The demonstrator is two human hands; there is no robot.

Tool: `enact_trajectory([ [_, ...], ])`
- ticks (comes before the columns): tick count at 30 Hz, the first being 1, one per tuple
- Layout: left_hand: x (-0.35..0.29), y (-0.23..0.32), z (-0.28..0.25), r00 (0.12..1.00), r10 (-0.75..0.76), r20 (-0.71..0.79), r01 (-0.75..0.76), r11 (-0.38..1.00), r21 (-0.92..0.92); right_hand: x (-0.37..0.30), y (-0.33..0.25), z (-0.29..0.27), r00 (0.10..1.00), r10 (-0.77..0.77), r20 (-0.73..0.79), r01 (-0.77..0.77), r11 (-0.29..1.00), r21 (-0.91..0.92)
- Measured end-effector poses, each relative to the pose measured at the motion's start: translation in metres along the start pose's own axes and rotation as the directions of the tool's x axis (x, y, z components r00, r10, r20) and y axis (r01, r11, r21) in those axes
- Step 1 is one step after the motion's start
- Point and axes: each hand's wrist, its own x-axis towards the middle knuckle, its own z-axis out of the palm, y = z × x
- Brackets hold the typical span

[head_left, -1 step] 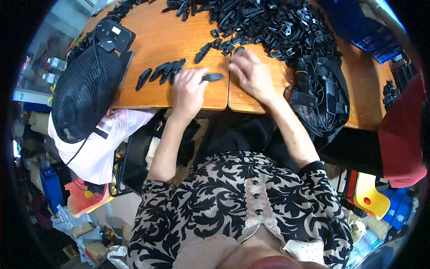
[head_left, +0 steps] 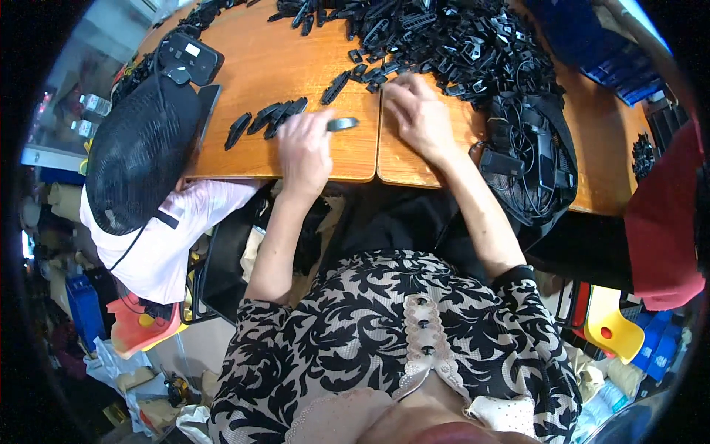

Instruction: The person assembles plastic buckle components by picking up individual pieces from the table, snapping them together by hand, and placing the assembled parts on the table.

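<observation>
My left hand (head_left: 305, 152) is closed around a long black plastic piece, one rounded end of the piece (head_left: 342, 124) sticking out past the fingers to the right. Just left of this hand, several slim black plastic clips (head_left: 275, 117) lie side by side on the wooden table (head_left: 248, 74). My right hand (head_left: 421, 122) hovers over the table to the right of the seam, its fingers curled and the fingertips together. Whether a small part is in them is hidden. Small black parts (head_left: 373, 76) lie just beyond those fingertips, beside another slim clip (head_left: 336, 87).
A large heap of black plastic parts (head_left: 451, 44) covers the far right of the table. By my right forearm is a black mesh bag (head_left: 547, 166) with cables and a power adapter. At left, a person in a black mesh hat (head_left: 144, 155) sits close; a red-sleeved arm (head_left: 662, 229) shows at right.
My left hand has shifted slightly left with the black piece, which has turned a little. My right hand has drawn slightly to the right, away from the seam.
</observation>
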Motion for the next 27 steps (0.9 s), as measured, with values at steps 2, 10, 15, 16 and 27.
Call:
enact_trajectory([
  [2,0.007,0.002,-0.002,0.996,-0.071,-0.054,0.075,0.995,0.072,0.01,0.01,-0.008,0.996,-0.087,0.028,0.091,0.952,-0.293],
  [10,0.059,-0.017,0.037,0.986,-0.096,-0.136,0.133,0.947,0.293,0.001,0.018,-0.004,0.991,-0.1,0.088,0.121,0.954,-0.275],
  [15,0.045,-0.002,0.051,0.997,-0.074,-0.033,0.08,0.973,0.215,-0.017,0.017,-0.01,0.995,0.021,0.096,-0.026,0.998,0.053],
  [16,0.041,0.005,0.047,0.997,-0.055,-0.051,0.063,0.985,0.161,-0.018,0.014,-0.012,0.995,0.023,0.102,-0.029,0.998,0.057],
  [27,0.0,0.035,0.017,1.0,-0.012,-0.028,-0.002,0.891,-0.455,-0.019,-0.001,-0.02,0.992,0.096,-0.082,-0.119,0.93,-0.348],
])
